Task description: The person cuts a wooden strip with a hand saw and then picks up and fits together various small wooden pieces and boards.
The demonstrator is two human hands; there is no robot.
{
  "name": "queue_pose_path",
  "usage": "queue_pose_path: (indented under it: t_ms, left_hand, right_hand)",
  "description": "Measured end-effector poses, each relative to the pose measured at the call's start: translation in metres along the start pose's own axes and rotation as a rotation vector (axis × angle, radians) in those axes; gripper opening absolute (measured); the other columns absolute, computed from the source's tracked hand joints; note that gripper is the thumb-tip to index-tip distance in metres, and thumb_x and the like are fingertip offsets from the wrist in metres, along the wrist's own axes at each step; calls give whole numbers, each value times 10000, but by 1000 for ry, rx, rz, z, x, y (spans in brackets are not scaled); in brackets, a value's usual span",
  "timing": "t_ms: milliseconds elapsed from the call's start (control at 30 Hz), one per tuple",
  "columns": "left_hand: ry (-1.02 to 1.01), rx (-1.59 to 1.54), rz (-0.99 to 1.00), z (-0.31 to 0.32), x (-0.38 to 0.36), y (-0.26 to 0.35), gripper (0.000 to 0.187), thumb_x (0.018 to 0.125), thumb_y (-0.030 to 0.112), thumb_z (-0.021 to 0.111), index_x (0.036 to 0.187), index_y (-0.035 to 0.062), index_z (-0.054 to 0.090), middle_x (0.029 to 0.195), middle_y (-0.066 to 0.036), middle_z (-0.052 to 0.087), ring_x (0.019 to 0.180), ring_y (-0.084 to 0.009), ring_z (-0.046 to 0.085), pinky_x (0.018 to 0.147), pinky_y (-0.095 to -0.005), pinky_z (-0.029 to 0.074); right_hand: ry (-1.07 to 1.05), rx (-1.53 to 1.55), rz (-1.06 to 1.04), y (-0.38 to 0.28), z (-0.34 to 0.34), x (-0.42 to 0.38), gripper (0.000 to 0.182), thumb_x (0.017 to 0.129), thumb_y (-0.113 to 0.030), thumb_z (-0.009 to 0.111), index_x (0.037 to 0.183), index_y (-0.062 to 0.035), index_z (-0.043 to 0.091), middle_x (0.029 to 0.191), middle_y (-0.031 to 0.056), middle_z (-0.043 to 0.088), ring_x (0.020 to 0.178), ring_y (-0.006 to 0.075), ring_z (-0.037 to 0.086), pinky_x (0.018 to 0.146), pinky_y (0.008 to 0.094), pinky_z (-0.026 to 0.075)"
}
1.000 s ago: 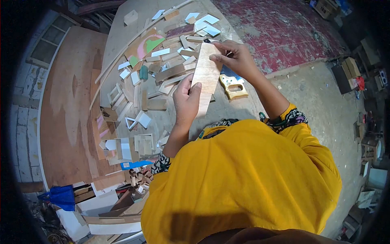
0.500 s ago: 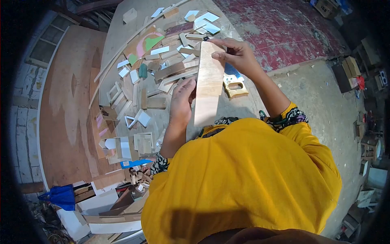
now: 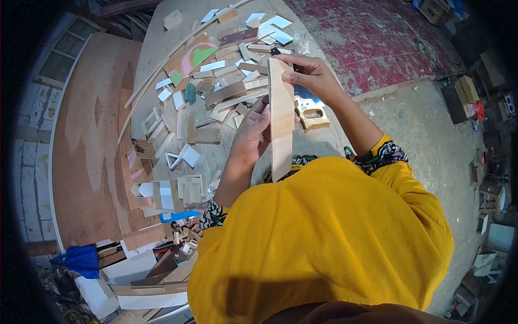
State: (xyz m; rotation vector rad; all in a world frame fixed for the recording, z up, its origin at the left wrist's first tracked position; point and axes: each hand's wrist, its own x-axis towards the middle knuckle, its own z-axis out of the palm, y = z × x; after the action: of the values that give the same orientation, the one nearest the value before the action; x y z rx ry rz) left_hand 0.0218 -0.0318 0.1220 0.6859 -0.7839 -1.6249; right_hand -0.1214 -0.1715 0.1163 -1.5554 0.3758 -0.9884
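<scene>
A narrow wooden board (image 3: 281, 116) stands out in front of my chest, tilted so that its face and one long edge show. My left hand (image 3: 253, 132) grips it from the left side, the thumb at the edge and fingertips coming out behind on the right. Near its far end, my right hand (image 3: 310, 75) pinches the board between thumb and fingers. A small black piece (image 3: 275, 51) shows by the right index fingertip. Just beyond the board's right side lies a handsaw (image 3: 313, 113) with a pale yellow handle, its blue blade partly hidden by my right hand.
Many wood offcuts and white-faced pieces (image 3: 275, 35) cover the worktable (image 3: 154, 48) ahead and left. Small wooden boxes (image 3: 190, 189) sit at its near left. A large plywood sheet (image 3: 81, 146) stands further left. Concrete floor (image 3: 410, 140) stretches to the right.
The board has rolled from lying face-up to a steeper tilt, showing its edge, and its near end has lifted. My left hand has shifted right, its fingers now wrapped behind the board.
</scene>
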Motion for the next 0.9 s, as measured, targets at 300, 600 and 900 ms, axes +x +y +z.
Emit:
queue_pose_path:
  t_ms: [300, 600, 900]
  left_hand:
    - [26, 60, -25, 4, -4, 6, 538, 854, 336, 571, 1225, -29, 434, 1120, -148, 568, 981, -239, 595, 852, -330, 476]
    - [-31, 44, -21, 1, -4, 3, 522, 917, 344, 414, 1232, -72, 408, 1174, -216, 519, 1035, -267, 563, 879, -359, 458]
    - [-92, -204, -27, -13, 0, -2, 609, 899, 369, 391, 1313, -64, 284, 1237, -270, 444, 1091, -410, 496, 906, -496, 426]
  right_hand:
    - [-49, 70, -26, 2, -2, 2, 404, 755, -141, 696, 1143, -82, 600, 1021, 28, 618, 860, 81, 555, 762, 219, 456]
    - [-51, 6, 31, 0, -2, 6, 406, 759, -138, 696, 1147, -75, 595, 1002, 39, 629, 864, 92, 570, 769, 229, 462]
    - [-34, -88, 94, -10, 3, 11, 358, 746, -111, 708, 1094, -74, 631, 969, 41, 639, 818, 77, 570, 711, 219, 462]
